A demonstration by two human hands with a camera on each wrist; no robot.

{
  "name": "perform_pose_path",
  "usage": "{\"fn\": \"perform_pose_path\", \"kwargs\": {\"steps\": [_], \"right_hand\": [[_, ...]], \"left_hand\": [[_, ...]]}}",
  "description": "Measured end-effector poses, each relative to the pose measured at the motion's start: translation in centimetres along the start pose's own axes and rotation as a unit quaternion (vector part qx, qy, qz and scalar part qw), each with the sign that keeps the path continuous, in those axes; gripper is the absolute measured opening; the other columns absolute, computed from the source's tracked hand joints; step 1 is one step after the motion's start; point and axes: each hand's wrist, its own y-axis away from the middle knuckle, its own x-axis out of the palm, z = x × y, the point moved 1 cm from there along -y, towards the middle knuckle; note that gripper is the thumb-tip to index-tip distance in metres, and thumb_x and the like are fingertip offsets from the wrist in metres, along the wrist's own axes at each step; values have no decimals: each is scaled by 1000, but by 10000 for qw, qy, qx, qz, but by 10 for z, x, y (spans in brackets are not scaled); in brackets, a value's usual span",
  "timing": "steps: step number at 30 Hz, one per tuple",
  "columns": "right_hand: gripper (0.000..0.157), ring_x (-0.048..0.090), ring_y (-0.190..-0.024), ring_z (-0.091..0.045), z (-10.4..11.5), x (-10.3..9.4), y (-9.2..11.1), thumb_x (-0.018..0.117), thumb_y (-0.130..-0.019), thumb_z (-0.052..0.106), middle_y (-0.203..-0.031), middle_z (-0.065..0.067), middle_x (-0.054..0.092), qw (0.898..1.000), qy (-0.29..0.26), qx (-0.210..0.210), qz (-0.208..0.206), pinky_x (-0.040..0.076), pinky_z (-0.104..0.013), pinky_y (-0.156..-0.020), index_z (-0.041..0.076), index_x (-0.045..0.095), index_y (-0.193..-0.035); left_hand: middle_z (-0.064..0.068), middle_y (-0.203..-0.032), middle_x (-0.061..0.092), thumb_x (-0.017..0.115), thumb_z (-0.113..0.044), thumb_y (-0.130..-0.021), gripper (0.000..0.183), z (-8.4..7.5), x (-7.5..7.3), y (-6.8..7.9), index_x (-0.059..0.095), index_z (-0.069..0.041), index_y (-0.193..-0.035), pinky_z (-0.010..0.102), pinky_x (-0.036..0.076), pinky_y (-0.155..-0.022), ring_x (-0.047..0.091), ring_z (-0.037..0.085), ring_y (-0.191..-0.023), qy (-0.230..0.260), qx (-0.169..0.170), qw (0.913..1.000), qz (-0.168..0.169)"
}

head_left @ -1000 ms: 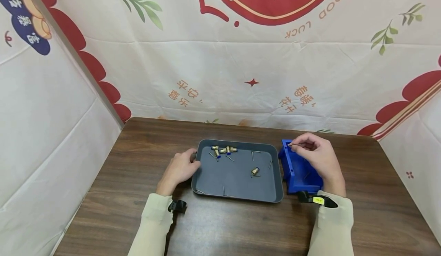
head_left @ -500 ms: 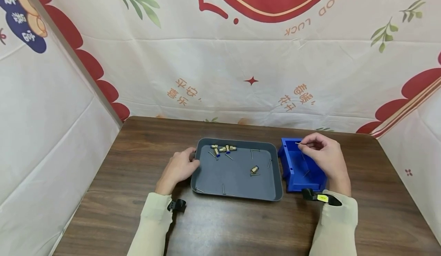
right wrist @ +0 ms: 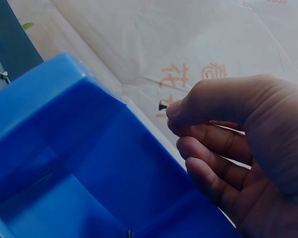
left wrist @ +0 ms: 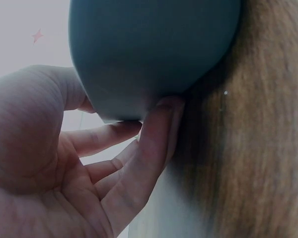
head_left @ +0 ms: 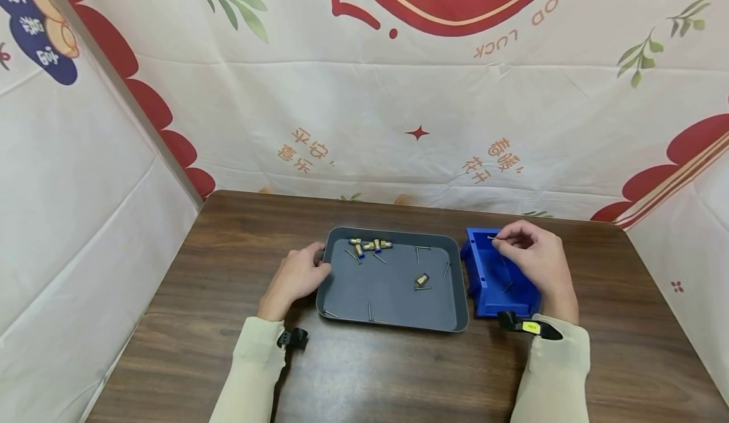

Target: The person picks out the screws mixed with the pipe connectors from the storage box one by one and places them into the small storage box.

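A grey tray (head_left: 393, 306) lies on the table with brass fittings (head_left: 369, 246) with blue ends grouped at its far left. One more fitting (head_left: 422, 280) lies toward the right, and several screws (head_left: 379, 258) are scattered about. My left hand (head_left: 293, 278) grips the tray's left end; in the left wrist view its thumb and fingers (left wrist: 156, 131) are on either side of the tray wall (left wrist: 149, 54). Over the blue bin (head_left: 477, 284), my right hand (head_left: 538, 261) pinches a screw (head_left: 492, 238) between thumb and forefinger. Only the screw's head (right wrist: 163, 104) pokes out in the right wrist view.
A screw (head_left: 507, 287) lies inside the blue bin, which stands close to the tray's right side. Both rest on a dark wooden table (head_left: 376, 378). A printed white cloth (head_left: 364, 125) hangs behind the table's back edge.
From the bin's left rim, my right hand has shifted a little to the right with the screw, and has been nearly still since half a second ago. My left hand keeps its place.
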Motion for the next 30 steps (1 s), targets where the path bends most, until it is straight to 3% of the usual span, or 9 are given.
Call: {"fn": "perform_pose_path", "kwargs": {"steps": [16,22,30], "right_hand": [[11,62,-77,-11,-3,0,0,83,-99,7,-99,-8,76,9999,-85,-70,-34,51,-16,-69,3,79,-108],[11,61,-78,-11,-3,1,-1,82,-98,5,-98,-3,75,9999,-86,-105,-62,50,-16,-70,3,79,-109],[15,65,-85,-11,16,4,-6,82,-96,-2,-100,6,75,9945,-1000,-294,-43,51,-17,-76,-4,77,-110]], "left_hand": [[1,-89,69,64,-20,-102,49,1,0,-1,65,-7,-150,37,47,-66,59,17,-66,31,29,10000,-13],[1,-88,69,64,-19,-102,49,1,0,0,66,-6,-149,37,47,-66,59,17,-67,44,43,10000,-6],[1,-86,66,63,-19,-102,49,1,0,0,65,-6,-149,36,45,-64,57,18,-65,65,47,10000,16]]}}
